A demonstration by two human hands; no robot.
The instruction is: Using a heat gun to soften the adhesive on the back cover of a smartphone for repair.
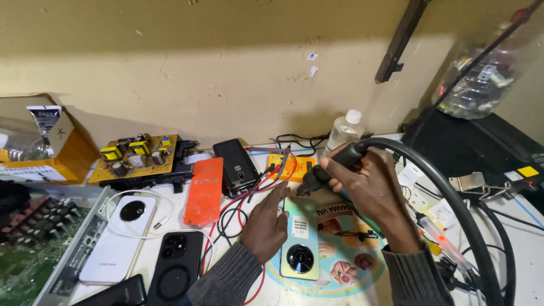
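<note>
A pale green phone (301, 241) lies face down on a round printed mat (345, 266), its round camera ring toward me. My left hand (265, 224) rests flat on the phone's left edge and holds it down. My right hand (371, 190) grips the black handle of a hot-air tool (331, 169), nozzle pointing down-left at the phone's top end. A thick black hose (453, 198) arcs from the handle to the right.
White phone (120, 238), black phone (175, 266) and orange phone cover (204, 190) lie at left. Behind are a circuit board (136, 156), an opened black phone (238, 166), a yellow multimeter (294, 165) with red and black leads, and a plastic bottle (343, 131). Black equipment stands right.
</note>
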